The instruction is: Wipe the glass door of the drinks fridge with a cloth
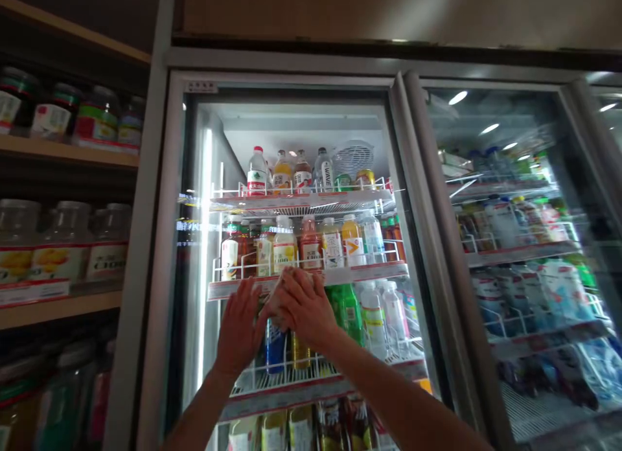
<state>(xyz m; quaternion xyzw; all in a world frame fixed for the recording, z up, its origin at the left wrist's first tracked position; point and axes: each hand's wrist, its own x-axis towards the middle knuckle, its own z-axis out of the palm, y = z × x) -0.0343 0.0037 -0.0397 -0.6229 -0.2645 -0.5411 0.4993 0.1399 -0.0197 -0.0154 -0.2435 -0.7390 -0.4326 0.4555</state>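
Silver-grey door frame (159, 243), green bottle (350, 312)

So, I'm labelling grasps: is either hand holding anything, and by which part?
The right hand seems to cover a pale, crumpled cloth; which part it grips is hidden. The left hand shows no clear hold.

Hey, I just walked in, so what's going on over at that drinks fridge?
A person faces a tall, silver-framed drinks fridge, reaching up to its clear glass door, which looks shut. The right hand holds what looks like a pale, crumpled cloth at the glass. The left hand is raised beside it, fingers up; whether it touches the cloth is hard to tell. Behind the glass, colourful bottles stand on white wire shelves.
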